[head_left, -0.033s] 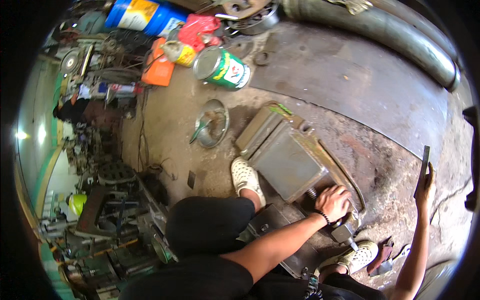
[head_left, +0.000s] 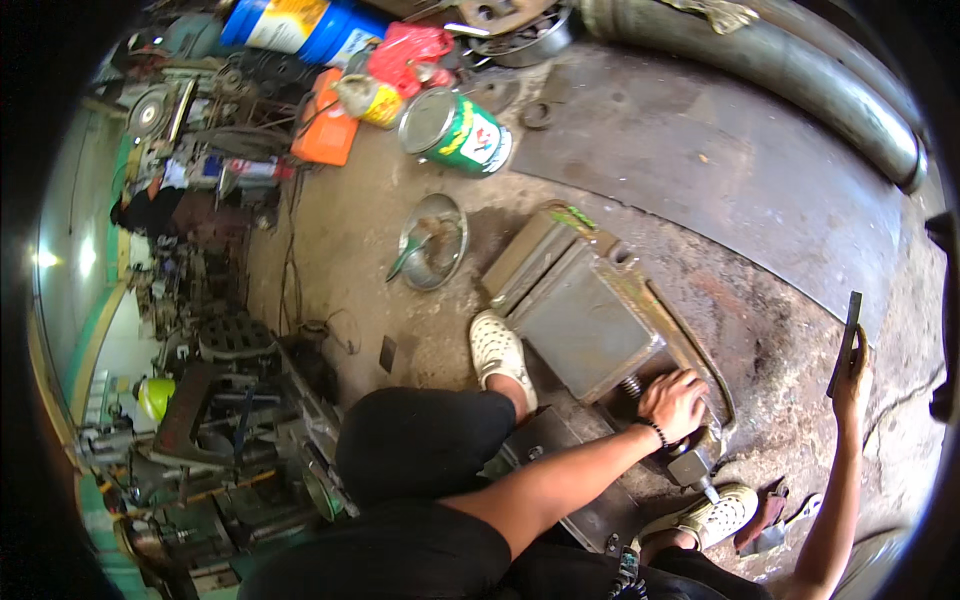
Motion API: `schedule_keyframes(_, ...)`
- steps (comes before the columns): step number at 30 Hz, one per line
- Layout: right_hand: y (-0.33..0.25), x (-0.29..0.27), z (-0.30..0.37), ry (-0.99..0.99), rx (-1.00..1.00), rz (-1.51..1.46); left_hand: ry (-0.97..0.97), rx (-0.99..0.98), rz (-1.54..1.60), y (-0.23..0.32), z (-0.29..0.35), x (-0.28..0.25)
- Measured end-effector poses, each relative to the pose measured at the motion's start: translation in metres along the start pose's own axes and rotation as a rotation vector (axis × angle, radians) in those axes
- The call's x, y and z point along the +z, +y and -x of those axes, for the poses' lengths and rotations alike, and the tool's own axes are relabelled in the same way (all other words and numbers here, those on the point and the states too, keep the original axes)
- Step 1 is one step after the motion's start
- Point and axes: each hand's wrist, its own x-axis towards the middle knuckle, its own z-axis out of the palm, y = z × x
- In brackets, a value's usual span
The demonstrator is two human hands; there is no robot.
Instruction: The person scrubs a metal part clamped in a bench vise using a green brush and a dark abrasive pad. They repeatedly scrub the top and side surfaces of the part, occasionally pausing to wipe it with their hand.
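Observation:
A large machine vise [head_left: 585, 322] lies on the floor in front of me, its broad grey steel face turned up. The fingers of my left hand [head_left: 672, 405] curl over its near end, beside the screw [head_left: 631, 386]; their undersides are hidden. Just below that hand is a square metal block with a rod [head_left: 690, 468], next to my shoe. Out to the right, my right hand [head_left: 851, 385] holds a narrow flat metal bar [head_left: 852, 325] upright, away from the vise.
A metal bowl [head_left: 455, 262] with a green-handled brush [head_left: 402, 262] sits beyond my left shoe [head_left: 497, 350]. Farther off are a green can [head_left: 470, 140], an orange box [head_left: 325, 128] and a blue drum [head_left: 345, 45]. A steel plate [head_left: 700, 150] and thick pipes [head_left: 790, 85] lie at far right. Machinery crowds the left.
The whole view has shifted slightly, so the floor things appear a little farther right. Both hands keep their places on the vise and the bar.

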Motion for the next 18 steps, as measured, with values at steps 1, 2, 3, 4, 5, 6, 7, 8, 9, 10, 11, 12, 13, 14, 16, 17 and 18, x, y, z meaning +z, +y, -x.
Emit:
schedule_keyframes(1,-0.028,-0.002,-0.007,-0.053,-0.019,0.007,-0.006,-0.078,0.079,0.004,-0.007,-0.004)
schedule_keyframes(2,-0.056,-0.002,-0.012,-0.196,0.039,0.128,-0.03,-0.077,0.185,0.007,-0.019,-0.01)
schedule_keyframes(3,-0.083,-0.003,-0.017,-0.268,0.016,0.265,-0.098,-0.12,0.282,0.011,-0.036,-0.02)
schedule_keyframes(4,-0.111,-0.002,-0.018,-0.245,-0.252,0.209,-0.153,-0.051,0.282,0.015,-0.057,-0.035)
schedule_keyframes(5,-0.138,-0.004,-0.02,-0.268,-0.411,0.164,-0.158,0.104,0.258,0.015,-0.078,-0.057)
schedule_keyframes(6,-0.166,-0.004,-0.019,-0.27,-0.494,0.123,-0.227,0.175,0.195,0.013,-0.102,-0.084)
schedule_keyframes(7,-0.193,-0.005,-0.019,-0.299,-0.563,0.179,-0.15,0.438,0.091,0.003,-0.132,-0.118)
schedule_keyframes(8,-0.221,-0.006,-0.017,-0.368,-0.425,0.257,-0.102,0.552,0.076,-0.012,-0.159,-0.157)
schedule_keyframes(9,-0.25,-0.005,-0.016,-0.404,-0.427,0.272,0.012,0.642,0.09,-0.036,-0.186,-0.201)
schedule_keyframes(10,-0.28,-0.001,-0.013,-0.482,-0.439,0.271,0.064,0.658,0.06,-0.063,-0.203,-0.247)
schedule_keyframes(11,-0.308,0.004,-0.008,-0.512,-0.484,0.261,0.097,0.553,0.068,-0.096,-0.208,-0.29)
schedule_keyframes(12,-0.337,0.011,-0.003,-0.541,-0.554,0.221,0.198,0.531,-0.066,-0.133,-0.21,-0.331)
schedule_keyframes(13,-0.363,0.021,0.001,-0.544,-0.631,0.175,0.264,0.408,-0.163,-0.174,-0.199,-0.366)
schedule_keyframes(14,-0.386,0.032,0.006,-0.582,-0.656,0.141,0.268,0.198,-0.38,-0.217,-0.188,-0.401)
schedule_keyframes(16,-0.423,0.063,0.02,-0.601,-0.643,0.138,0.261,-0.105,-0.355,-0.304,-0.148,-0.448)
schedule_keyframes(17,-0.435,0.078,0.028,-0.623,-0.596,0.111,0.259,-0.348,-0.491,-0.346,-0.122,-0.462)
schedule_keyframes(18,-0.444,0.094,0.036,-0.569,-0.599,0.034,0.299,-0.659,-0.447,-0.385,-0.097,-0.467)
